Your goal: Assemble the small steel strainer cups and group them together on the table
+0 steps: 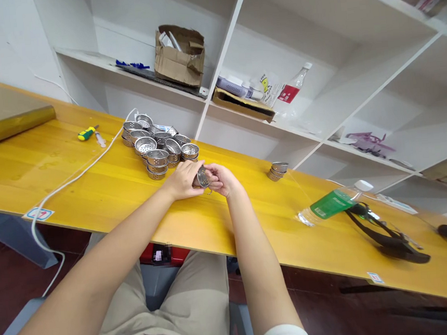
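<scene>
Over the yellow table, my left hand is wrapped round a small metal strainer cup with holes in it, its round end turned toward me. My right hand is closed at the cup's right side, fingertips bent against its edge; whether they pinch a small part there is hard to make out. Something thin hangs just below the cup. Just beyond my hands stands a cluster of similar perforated metal cups, several of them stacked. A smaller stack of cups stands farther right.
A green-labelled bottle lies on the right, beside a black strap-like object. At left are a yellow-green screwdriver, a white cable and a large box-like object. White shelves with a cardboard box rise behind the table.
</scene>
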`<state>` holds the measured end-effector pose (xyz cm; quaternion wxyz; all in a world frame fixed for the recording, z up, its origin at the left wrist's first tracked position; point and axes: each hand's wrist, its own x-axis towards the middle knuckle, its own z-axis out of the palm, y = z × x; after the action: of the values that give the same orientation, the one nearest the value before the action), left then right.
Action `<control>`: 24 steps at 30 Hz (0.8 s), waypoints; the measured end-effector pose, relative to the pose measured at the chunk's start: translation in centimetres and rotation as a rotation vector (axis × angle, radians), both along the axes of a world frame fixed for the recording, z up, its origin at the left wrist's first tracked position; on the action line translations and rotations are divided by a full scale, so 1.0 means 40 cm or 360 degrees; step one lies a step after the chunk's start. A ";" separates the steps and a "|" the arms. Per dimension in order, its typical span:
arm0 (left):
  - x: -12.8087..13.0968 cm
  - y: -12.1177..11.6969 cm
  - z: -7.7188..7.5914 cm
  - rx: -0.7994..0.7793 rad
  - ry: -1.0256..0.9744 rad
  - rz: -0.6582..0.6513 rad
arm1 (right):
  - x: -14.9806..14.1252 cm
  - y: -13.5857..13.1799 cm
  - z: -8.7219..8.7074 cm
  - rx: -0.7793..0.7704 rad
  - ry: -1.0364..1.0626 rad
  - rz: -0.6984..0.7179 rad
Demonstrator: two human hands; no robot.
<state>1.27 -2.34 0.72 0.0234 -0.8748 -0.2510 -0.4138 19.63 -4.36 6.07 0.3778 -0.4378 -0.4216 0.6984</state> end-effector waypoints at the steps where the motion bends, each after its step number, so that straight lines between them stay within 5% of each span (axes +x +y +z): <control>1: 0.000 0.000 0.000 0.0000 -0.0005 -0.0003 | -0.001 -0.001 0.000 0.0005 -0.0001 -0.0016; 24: 0.004 0.000 0.004 -0.0017 -0.0048 -0.0055 | -0.002 -0.007 -0.006 0.0118 -0.0010 -0.0084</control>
<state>1.42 -2.34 0.89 0.0080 -0.8727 -0.2385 -0.4259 19.56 -4.65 5.83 0.4108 -0.4366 -0.4368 0.6706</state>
